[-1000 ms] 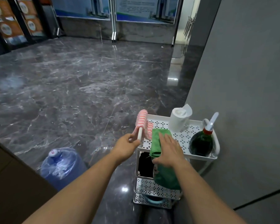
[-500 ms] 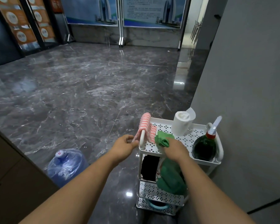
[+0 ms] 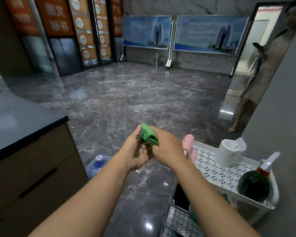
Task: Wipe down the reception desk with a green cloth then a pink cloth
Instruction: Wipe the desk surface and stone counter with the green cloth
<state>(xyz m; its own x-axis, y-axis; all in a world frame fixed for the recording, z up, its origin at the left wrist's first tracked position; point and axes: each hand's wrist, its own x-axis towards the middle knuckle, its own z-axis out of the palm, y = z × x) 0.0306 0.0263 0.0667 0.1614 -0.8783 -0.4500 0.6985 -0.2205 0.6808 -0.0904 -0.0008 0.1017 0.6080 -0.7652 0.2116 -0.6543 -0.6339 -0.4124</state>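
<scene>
Fingers point(image 3: 138, 134) of our left hand point(image 3: 135, 151) and of our right hand point(image 3: 167, 147) curl round a crumpled green cloth point(image 3: 148, 135). We hold it between both hands in the air above the floor, left of the cart and clear of it.

Biggest of the containers is the white perforated metal cart point(image 3: 217, 171) at lower right. Its top tray carries a round dark green bottle with a red collar and white nozzle point(image 3: 254, 187) at the near right corner. A white paper roll point(image 3: 227, 153) stands farther back, apart from the bottle. A pink-and-white striped cloth point(image 3: 188, 145) hangs over the tray's left rail. On the tier below we see a black object point(image 3: 181, 194) and something green point(image 3: 193, 217), neither clear enough to name. A blue plastic water jug with a white cap point(image 3: 97, 164) stands on the floor between desk and cart; we cannot tell how full it is.

Polished grey marble floor point(image 3: 126, 100) spreads wide ahead of us. On our left, the reception desk with dark top and brown front point(image 3: 15, 120) ends in a corner. A plain grey wall point(image 3: 284, 125) runs close behind the cart on our right.
</scene>
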